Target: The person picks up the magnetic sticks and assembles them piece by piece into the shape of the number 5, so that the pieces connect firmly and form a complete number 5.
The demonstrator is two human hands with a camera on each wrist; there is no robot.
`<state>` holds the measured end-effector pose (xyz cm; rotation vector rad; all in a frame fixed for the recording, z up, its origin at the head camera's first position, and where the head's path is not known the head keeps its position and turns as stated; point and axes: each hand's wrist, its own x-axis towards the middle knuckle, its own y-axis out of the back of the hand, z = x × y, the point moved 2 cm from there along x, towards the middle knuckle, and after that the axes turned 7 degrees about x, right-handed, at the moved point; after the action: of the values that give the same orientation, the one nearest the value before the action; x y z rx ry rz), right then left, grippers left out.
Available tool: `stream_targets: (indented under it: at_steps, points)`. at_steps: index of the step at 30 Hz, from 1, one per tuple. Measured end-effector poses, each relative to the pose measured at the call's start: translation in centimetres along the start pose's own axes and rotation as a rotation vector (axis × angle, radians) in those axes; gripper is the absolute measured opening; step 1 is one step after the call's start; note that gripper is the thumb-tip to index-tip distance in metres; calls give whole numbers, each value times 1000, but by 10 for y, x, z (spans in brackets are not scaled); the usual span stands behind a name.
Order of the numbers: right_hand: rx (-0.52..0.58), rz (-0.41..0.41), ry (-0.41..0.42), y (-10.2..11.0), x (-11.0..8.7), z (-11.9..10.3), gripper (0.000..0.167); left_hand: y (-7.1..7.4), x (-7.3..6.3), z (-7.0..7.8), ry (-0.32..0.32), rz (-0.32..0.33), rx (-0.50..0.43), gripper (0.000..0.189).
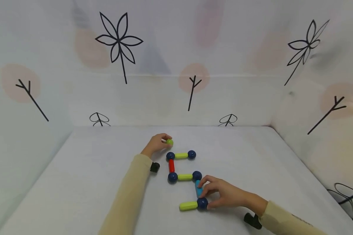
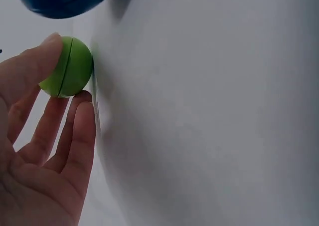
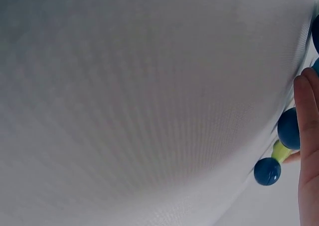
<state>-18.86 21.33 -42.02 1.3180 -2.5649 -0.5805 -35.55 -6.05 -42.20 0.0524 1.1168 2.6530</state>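
Note:
In the head view my left hand (image 1: 158, 143) pinches a lime green ball (image 1: 169, 142) just beyond the far end of a stick-and-ball figure. Up close in the left wrist view, thumb and fingertips hold this ball (image 2: 70, 69) right at the white surface. My right hand (image 1: 226, 193) curls its fingers over a light blue stick (image 1: 198, 188), its thumb beside the dark blue ball (image 1: 202, 203) at the near end. A lime stick (image 1: 188, 206) extends left from that ball. The right wrist view shows only part of the right hand (image 3: 310, 131) at its edge.
The figure zigzags across the white table (image 1: 85, 182): a red stick (image 1: 172, 165), lime sticks (image 1: 185, 177) and several dark blue balls (image 1: 172, 177). A patterned cloth wall (image 1: 164, 98) rises behind and at both sides. Dark wrist cameras (image 1: 155, 167) sit by the sleeves.

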Motion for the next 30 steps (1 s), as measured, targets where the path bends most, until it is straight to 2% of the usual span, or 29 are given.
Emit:
stream_targets:
  at_steps: [7, 15, 19, 23, 30]
  points:
    - [-2, -1, 15, -1, 0, 1, 22, 12, -28, 0, 9, 65, -26, 36]
    - [13, -2, 0, 1, -2, 0, 21, 17, -70, 3, -44, 72, -95, 34]
    - [17, 3, 20, 2, -3, 0, 20, 17, -86, 1, -68, 74, -143, 33]
    - [23, 8, 26, 2, -3, 0, 20, 14, -100, 0, -122, 23, -213, 34]
    - [46, 8, 4, 1, -3, 1, 19, 3, -126, 4, -255, -144, -274, 31]
